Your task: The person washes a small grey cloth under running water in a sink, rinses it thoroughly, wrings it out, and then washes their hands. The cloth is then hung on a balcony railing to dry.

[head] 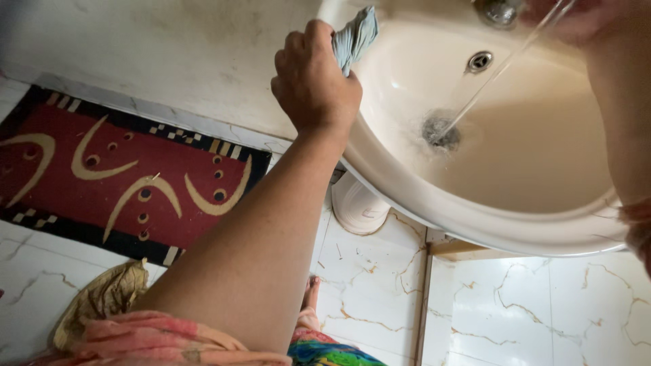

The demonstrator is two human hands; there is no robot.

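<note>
Left hand, fingers clenched on a crumpled grey-blue cloth, is wiping the white ceramic basin's rim; continuing likely needs steady pressure along it; right hand's fingers indiscernible.

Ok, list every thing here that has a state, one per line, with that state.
tap: running, water streaming into the basin
sink: wet inside, not filled
drain: open, water landing on it
cloth: bunched, gripped at the sink's rim
left hand: closed around the cloth
right hand: up by the tap, blurred, grip unclear
rug: lying flat on the floor
</note>
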